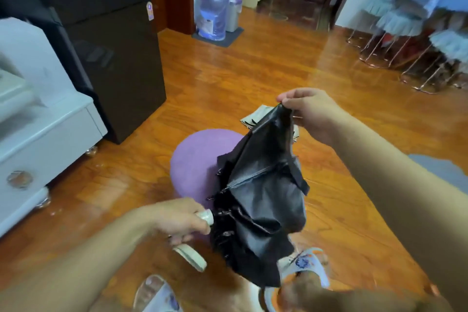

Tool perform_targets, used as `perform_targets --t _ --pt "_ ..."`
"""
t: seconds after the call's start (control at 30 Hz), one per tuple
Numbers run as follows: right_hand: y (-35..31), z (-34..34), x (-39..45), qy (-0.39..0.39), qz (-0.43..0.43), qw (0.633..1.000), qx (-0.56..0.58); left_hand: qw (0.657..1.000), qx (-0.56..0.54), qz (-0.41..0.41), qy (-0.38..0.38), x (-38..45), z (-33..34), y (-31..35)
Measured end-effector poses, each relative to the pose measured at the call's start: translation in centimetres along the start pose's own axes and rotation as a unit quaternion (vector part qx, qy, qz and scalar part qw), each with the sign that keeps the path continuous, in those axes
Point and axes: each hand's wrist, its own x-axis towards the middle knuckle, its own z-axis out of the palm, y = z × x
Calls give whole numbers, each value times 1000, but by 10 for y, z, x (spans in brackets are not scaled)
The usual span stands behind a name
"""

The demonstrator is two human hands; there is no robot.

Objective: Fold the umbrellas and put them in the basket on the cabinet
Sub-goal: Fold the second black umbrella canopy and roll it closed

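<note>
While your left hand (181,218) curls round the pale handle (205,216) of the black umbrella (260,190), your right hand (307,111) pinches the upper edge of its fabric between thumb and fingertips and holds it up. You have the umbrella hanging slack between both hands, its canopy bunched and its ribs gathered near the handle. A pale strap (190,256) dangles below your left hand. Under the umbrella you have a round purple stool (197,157) standing on the wooden floor (253,63). A second, beige piece of folded fabric (255,116) lies on the floor just beyond the stool's far edge, partly hidden by the canopy. To your left stand a white cabinet (48,134) and a black fridge (109,58). Ahead of the stool the floor runs open toward a water bottle (214,12) at the far wall. Your slippered feet (304,263) sit just below the canopy's lower edge.
</note>
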Motion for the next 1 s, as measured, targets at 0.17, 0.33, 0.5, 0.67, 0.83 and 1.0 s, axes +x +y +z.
perform_targets --t 0.17,0.33,0.5,0.67,0.83,1.0 --pt "-13 -27 -17 -34 -19 998 -41 987 129 75 56 -18 12 23" --pt "-13 -56 -53 -21 22 996 -80 978 159 87 98 -17 12 33" --pt "-6 -89 -105 -85 136 927 -338 952 184 118 213 -20 24 59" --pt "5 -108 -141 -88 200 893 -392 930 203 182 246 -27 22 86" --pt "-7 -114 -131 -27 -60 844 -533 905 246 216 273 -29 19 109" --pt "-10 -80 -96 -144 -117 810 -556 872 306 228 307 -26 23 116"
